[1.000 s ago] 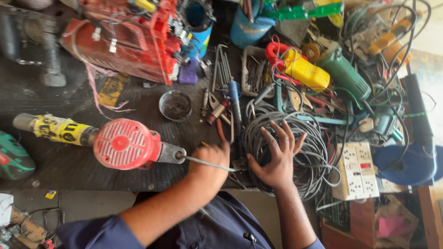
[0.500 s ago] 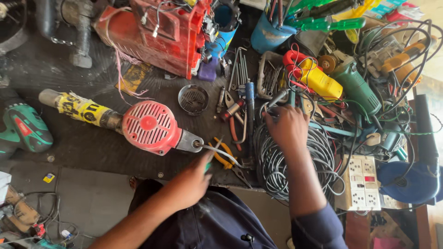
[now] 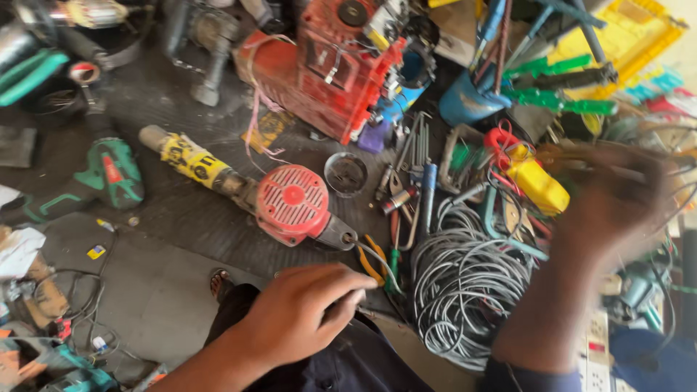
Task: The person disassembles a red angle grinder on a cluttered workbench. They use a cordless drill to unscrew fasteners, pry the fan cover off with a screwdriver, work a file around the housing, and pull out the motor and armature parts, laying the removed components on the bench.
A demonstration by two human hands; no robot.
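Observation:
My left hand (image 3: 298,316) is at the bench's near edge, its fingers closed around a thin grey wire (image 3: 379,258) that runs from the nose of a red round-bodied power tool (image 3: 294,199) with a yellow-labelled handle. Orange-handled pliers (image 3: 372,263) lie just past its fingertips. My right hand (image 3: 617,207) is blurred. It hovers over tangled cables at the right, beside a yellow clamp meter (image 3: 539,187). A coil of grey wire (image 3: 465,287) lies between the two forearms.
A red machine (image 3: 341,65) stands at the back, with a blue cup of tools (image 3: 465,101) to its right. A small round tin (image 3: 346,174), loose wrenches (image 3: 414,156), a green drill (image 3: 109,174) and a white power strip (image 3: 599,359) crowd the dark bench.
My right hand has moved from the wire coil out to the right, over the cables. My left hand has drawn back towards me along the near edge.

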